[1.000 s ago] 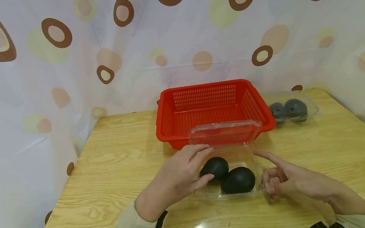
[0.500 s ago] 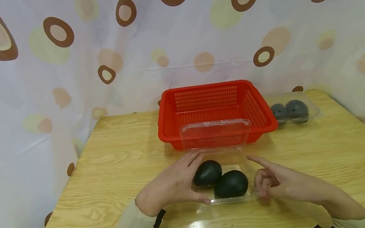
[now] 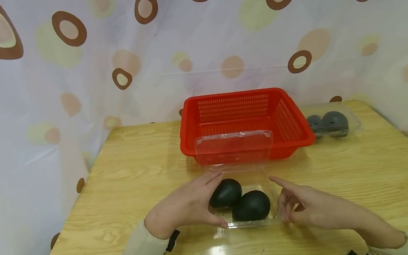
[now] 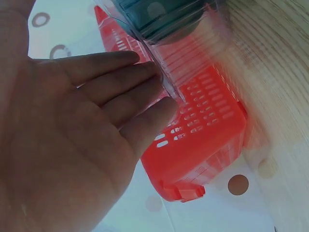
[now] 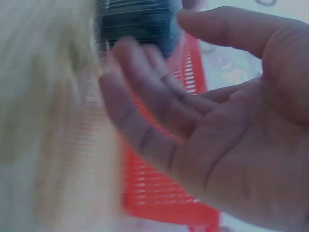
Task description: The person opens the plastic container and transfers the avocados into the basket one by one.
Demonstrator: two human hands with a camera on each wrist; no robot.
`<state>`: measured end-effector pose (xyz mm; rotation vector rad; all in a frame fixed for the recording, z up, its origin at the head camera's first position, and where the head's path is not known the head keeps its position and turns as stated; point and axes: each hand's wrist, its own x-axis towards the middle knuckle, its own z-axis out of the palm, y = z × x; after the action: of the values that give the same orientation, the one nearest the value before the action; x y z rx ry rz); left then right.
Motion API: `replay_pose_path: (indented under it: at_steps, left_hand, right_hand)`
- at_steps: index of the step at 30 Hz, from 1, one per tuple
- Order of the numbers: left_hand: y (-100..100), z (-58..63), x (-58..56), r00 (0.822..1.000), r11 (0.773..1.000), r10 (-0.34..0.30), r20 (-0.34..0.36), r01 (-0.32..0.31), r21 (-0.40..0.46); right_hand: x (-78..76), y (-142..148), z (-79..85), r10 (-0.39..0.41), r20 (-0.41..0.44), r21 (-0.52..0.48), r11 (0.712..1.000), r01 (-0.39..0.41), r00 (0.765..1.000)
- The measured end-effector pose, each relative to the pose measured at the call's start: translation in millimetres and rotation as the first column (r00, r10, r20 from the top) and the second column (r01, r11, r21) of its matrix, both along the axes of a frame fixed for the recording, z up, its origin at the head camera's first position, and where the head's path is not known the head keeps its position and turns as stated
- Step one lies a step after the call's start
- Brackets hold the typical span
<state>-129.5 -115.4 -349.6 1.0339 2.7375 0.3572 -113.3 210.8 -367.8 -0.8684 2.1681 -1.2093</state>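
Note:
Two dark green avocados [image 3: 251,206] lie side by side in a clear plastic clamshell box [image 3: 259,179], whose lid [image 3: 234,147] stands up at the back. My left hand [image 3: 188,203] is at the box's left side, its thumb near the front edge. In the left wrist view its fingers [image 4: 120,87] are fairly straight against the clear wall. My right hand [image 3: 312,207] touches the right side, index finger extended and the other fingers bent. The right wrist view shows these fingers [image 5: 159,106] loosely curved and the thumb apart from them.
A red plastic basket [image 3: 205,143] stands directly behind the raised lid. At the back right, another clear box [image 3: 352,121] holds two dark round fruits [image 3: 335,123]. A patterned cloth [image 3: 191,41] hangs behind the wooden table [image 3: 138,159].
The box with the avocados has moved left across the table, and my right hand has moved left with it. My left thumb has lowered from over the avocados toward the front edge.

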Motion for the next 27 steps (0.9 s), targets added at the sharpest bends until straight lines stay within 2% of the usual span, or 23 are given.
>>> replay_pose_path:
  at_steps: [3,5,8,11,13,17,19,22,25,27]
  left_hand:
    - [0,2.7,-0.2,1.000,1.000,0.012,-0.004,-0.012,-0.015]
    - [1,4.0,0.0,1.000,1.000,0.016,-0.010,-0.016,-0.024]
    - [0,4.4,0.3,1.000,1.000,0.017,-0.015,-0.017,-0.016]
    - [-1,3.5,0.6,1.000,1.000,0.011,-0.026,-0.011,-0.005]
    - [-2,2.7,0.3,1.000,1.000,0.013,-0.024,-0.013,0.005]
    - [-4,1.8,-1.1,0.999,0.999,0.035,-0.015,-0.035,-0.001]
    - [-4,2.1,-1.4,0.999,0.999,0.048,-0.011,-0.048,-0.011]
    - [-5,2.4,-1.8,0.999,0.998,0.052,-0.007,-0.052,-0.024]
    - [-4,2.5,-2.3,0.999,0.998,0.051,-0.001,-0.051,-0.026]
    - [-4,2.9,-2.8,0.999,0.998,0.052,0.001,-0.052,-0.027]
  right_hand:
    - [3.0,-6,9.5,-0.072,-0.123,0.116,0.990,0.086,0.990]
    - [5.7,-10,16.2,-0.106,-0.219,0.176,0.973,0.146,0.970]
    - [10.2,-19,23.9,-0.123,-0.374,0.229,0.948,0.220,0.919]
    - [13.2,-30,27.6,-0.101,-0.509,0.228,0.942,0.247,0.855]
    - [12.0,-37,28.0,-0.065,-0.555,0.221,0.950,0.222,0.830]
    - [4.9,-48,22.7,0.042,-0.594,0.194,0.976,0.093,0.804]
    - [1.1,-52,18.6,0.095,-0.627,0.189,0.981,0.032,0.773]
    - [-3.5,-57,13.9,0.144,-0.682,0.199,0.980,-0.007,0.717]
    - [-7.5,-60,11.9,0.169,-0.689,0.224,0.974,-0.014,0.705]
    - [-10.5,-62,12.1,0.179,-0.671,0.247,0.969,-0.011,0.720]
